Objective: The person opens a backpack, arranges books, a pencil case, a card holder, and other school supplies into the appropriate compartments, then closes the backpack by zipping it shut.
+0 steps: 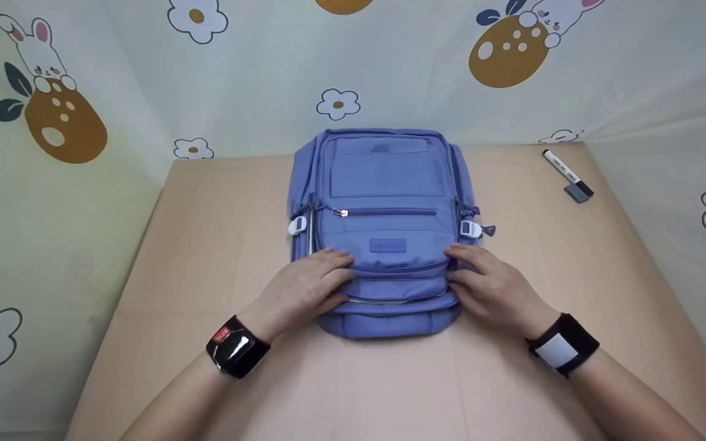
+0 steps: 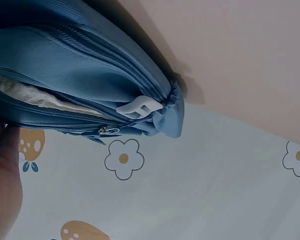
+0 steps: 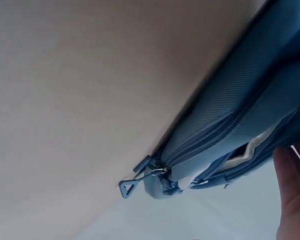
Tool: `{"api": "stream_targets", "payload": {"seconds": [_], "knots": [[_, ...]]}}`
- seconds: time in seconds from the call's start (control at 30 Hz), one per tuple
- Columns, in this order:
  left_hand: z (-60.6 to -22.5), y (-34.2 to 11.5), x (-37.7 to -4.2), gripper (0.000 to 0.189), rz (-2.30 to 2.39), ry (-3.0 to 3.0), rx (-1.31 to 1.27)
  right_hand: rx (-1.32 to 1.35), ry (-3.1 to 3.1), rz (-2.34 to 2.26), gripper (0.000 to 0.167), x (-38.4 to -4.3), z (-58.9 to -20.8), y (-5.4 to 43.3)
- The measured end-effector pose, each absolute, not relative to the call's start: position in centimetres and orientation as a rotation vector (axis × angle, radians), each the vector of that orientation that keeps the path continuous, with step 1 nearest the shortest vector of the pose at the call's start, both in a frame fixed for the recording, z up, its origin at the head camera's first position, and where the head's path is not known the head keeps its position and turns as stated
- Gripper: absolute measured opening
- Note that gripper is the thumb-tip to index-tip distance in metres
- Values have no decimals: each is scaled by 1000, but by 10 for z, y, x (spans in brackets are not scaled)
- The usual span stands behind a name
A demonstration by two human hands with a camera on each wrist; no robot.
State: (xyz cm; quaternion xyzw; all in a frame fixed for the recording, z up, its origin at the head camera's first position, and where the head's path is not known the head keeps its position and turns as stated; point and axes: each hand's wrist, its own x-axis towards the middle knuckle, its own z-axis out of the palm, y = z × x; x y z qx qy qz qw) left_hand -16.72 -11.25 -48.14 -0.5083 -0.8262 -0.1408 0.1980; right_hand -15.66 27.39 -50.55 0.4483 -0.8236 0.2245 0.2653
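1. Blue backpack (image 1: 390,223) lies front-up on the worktop (image 1: 218,245); probably light, soft and yielding.
2. Left hand (image 1: 307,283) and right hand (image 1: 499,291) touch its lower front sides, fingers loosely extended.
3. Both sides likely give the best hold.

Backpack (image 1: 383,174): matt woven cloth (finely ribbed); side buckle (image 1: 474,229): smooth plastic; zipper pull (image 1: 344,213): shiny metal.

Left band (image 1: 238,347): black, glossy face, red mark (image 1: 221,334). Right band (image 1: 580,343): black, pale grey rectangle (image 1: 557,351).
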Motion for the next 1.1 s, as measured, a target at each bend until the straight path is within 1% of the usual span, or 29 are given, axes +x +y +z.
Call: {"api": "stream_targets", "payload": {"seconds": [0.1,0.23,0.33,0.47,0.57,0.7,0.83,0.97,1.1], "knots": [[-475,-106,-164,53,-317,-2353,-1425,1209,-2245,638,20,-159,-498,276],[-467,-92,-159,58,-230,-2380,-1487,1121,-2287,738,26,-169,-484,281],[-461,-76,-157,57,-182,-2392,-1545,932,-2356,778,29,-184,-476,287],[-450,-50,-156,50,-134,-2393,-1572,635,-2499,775,25,-211,-470,295],[-444,-26,-158,43,-140,-2355,-1557,500,-2602,773,22,-231,-469,294],[-442,4,-158,34,-148,-2305,-1557,415,-2722,755,25,-250,-470,286],[-445,25,-154,29,-10,-2287,-1589,363,-2790,751,29,-262,-472,279],[-451,34,-151,29,185,-2296,-1577,343,-2784,747,31,-269,-477,276],[-455,35,-151,30,258,-2300,-1555,339,-2740,735,26,-273,-482,276]]}}
